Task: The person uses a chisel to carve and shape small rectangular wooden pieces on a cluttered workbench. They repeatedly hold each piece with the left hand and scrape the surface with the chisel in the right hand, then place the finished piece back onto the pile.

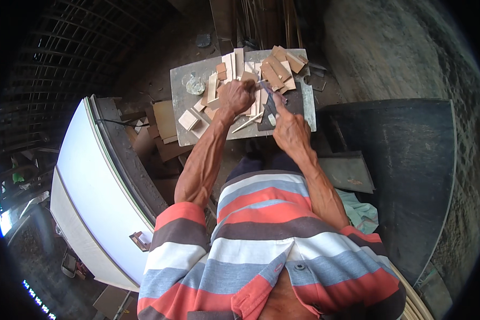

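A small grey table (178, 96) stands ahead of the person, crowded with pieces of wood (274, 69) that overlap around both hands and leave little clear surface between them; a clear, round dish (195, 86) sits toward its far left part. On the left, a large white panel (88, 165) leans with its smooth, glossy face turned up, while a broad black board (405, 165) stands on the right, before a rough, pitted wall (389, 53). A pale green cloth (360, 212) lies crumpled near the right forearm. The wooden pieces are mostly flat, straight-edged strips and small boards, some pale and fine-grained, others reddish brown; a squarish pale block (188, 120) lies near the left edge, and a thin, light stick (247, 122) slants across the near part of the table. The left hand (237, 96) is curled into a fist above the pieces, and I cannot tell what it has inside. The right hand (292, 130) is closed with its index finger stretched forward along a slender, dark tool (269, 92), whose exact kind is unclear. The tool lies just beyond that hand, reaching far and left toward the fist.
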A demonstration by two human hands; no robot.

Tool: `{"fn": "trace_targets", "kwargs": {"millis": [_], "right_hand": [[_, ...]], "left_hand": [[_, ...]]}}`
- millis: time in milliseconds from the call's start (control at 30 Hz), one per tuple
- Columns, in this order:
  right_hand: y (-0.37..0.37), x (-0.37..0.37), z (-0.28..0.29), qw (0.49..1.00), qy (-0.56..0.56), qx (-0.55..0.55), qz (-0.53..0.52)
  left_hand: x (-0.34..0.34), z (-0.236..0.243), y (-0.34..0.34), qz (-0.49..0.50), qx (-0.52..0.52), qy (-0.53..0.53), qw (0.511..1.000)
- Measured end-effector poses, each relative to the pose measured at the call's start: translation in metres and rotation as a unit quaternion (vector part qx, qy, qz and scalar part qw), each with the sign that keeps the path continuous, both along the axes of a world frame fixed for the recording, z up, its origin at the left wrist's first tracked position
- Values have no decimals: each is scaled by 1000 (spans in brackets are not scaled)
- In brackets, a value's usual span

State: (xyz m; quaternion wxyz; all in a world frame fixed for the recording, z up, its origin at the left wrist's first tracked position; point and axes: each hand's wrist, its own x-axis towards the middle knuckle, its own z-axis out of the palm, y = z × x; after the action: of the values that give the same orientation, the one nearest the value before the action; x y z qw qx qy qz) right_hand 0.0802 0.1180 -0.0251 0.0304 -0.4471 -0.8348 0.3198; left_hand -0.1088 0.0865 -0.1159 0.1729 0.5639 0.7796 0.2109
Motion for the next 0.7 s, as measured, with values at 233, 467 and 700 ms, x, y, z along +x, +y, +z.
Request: {"fn": "trace_targets", "kwargs": {"millis": [233, 467, 700], "right_hand": [[-6, 0, -6, 1000, -22, 13, 16], [-12, 6, -14, 999, 13, 41, 24], [-12, 14, -5, 999, 32, 21, 9]], "left_hand": [[-12, 10, 9, 26, 12, -14, 1000], [-14, 6, 4, 40, 12, -151, 988], [-18, 15, 7, 26, -13, -171, 985]]}}
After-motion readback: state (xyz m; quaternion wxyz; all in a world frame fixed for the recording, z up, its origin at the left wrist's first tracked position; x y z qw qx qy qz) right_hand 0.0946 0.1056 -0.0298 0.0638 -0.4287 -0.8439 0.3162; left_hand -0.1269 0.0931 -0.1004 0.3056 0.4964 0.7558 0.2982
